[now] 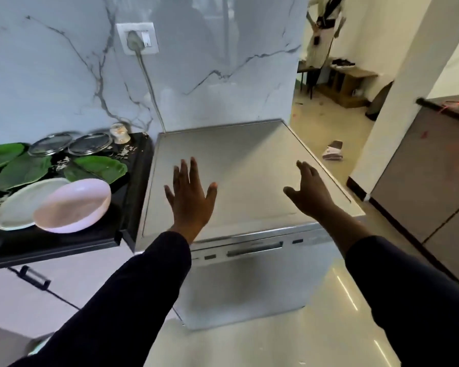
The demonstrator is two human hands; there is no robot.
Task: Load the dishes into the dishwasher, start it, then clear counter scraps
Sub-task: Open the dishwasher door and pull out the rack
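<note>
The dishwasher stands shut at centre, its flat top running from near to far, its door handle a horizontal slot on the front face just below the near edge. Both hands hover over the top with fingers spread and relaxed, grasping nothing; whether they touch the surface I cannot tell. The handle lies nearer than and below both hands, roughly between them, a little closer to the left hand than the right hand. The dishes wait on the black counter to the left: a pink bowl nearest, overlapping a white plate, green leaf plates and steel lids farther back, scraps scattered among them. No brand or writing is readable.
</note>
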